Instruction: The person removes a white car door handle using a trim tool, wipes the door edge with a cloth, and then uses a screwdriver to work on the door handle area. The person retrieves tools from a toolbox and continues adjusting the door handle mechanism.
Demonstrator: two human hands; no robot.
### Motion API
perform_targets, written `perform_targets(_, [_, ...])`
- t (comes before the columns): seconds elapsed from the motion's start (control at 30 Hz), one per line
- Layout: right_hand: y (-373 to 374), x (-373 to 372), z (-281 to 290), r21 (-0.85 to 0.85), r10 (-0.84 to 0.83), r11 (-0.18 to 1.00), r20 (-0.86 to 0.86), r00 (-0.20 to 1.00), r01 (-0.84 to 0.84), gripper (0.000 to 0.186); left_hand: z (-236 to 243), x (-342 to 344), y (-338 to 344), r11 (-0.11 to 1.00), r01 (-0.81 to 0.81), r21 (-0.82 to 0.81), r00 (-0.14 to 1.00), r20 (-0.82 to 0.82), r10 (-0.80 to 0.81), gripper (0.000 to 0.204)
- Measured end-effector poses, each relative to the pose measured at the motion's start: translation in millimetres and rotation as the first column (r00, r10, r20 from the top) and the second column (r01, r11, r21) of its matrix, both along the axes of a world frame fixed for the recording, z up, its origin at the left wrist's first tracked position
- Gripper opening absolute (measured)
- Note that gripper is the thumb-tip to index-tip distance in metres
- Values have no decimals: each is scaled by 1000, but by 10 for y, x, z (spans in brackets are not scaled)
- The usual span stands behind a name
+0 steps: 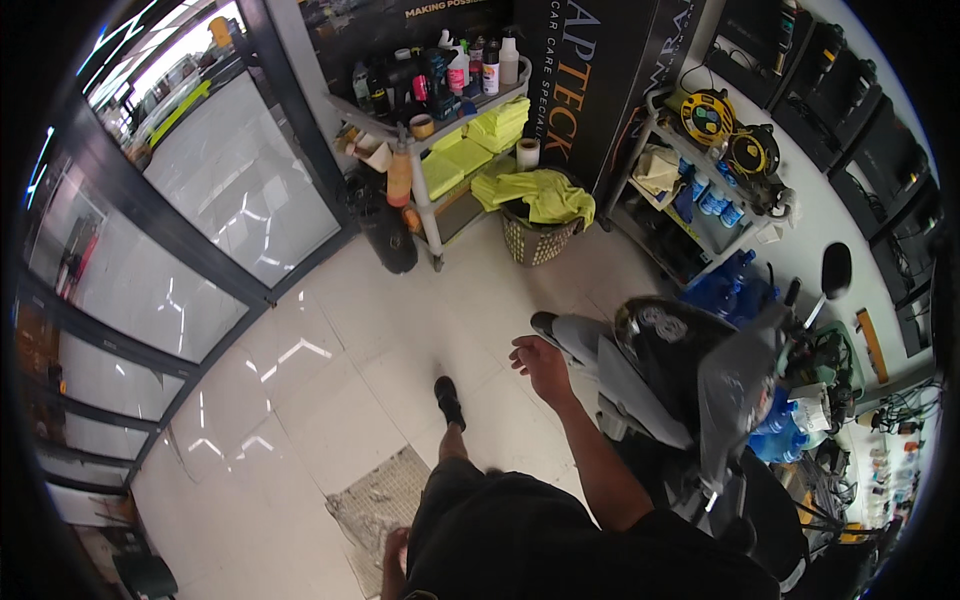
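My right hand [541, 368] hangs in the air in front of me, left of the grey and black scooter [650, 375]. Its fingers are loosely bent and apart, with nothing between them. Low in the picture, my left hand [397, 545] shows only in part beside my dark shorts, above the patterned floor mat [385, 495]. Its fingers are mostly hidden, so I cannot make out whether it holds anything. One black shoe [448, 400] of mine is on the pale tiles.
Ahead stands a grey trolley [430, 190] with bottles on top and folded yellow cloths [460, 160] below. Beside it, a basket [537, 243] overflows with yellow cloth. A second cart [690, 235] carries yellow-black cable reels [707, 117]. Glass doors [235, 180] line the left.
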State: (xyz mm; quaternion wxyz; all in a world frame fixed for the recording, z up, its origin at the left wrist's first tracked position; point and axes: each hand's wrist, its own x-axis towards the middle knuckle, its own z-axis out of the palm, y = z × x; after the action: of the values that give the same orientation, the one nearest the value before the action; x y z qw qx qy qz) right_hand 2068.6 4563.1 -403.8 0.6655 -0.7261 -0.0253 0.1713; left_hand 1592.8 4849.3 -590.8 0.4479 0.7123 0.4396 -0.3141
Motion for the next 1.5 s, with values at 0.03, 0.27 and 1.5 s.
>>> perform_targets(0.03, [133,225,30,24,11,1000,37,999,-12,27,27,160,86,1000,-20,21,999,33,20,30])
perform_targets(0.27, [605,1428,-721,-191,57,979,-97,994,-75,26,-114,1856,1480,998,39,-48,998,59,-36,20])
perform_targets(1.5, [786,6807,-3093,-786,-210,518,-499,841,-337,60,1274,8218,3174,826,547,-136,837,100,-537,29])
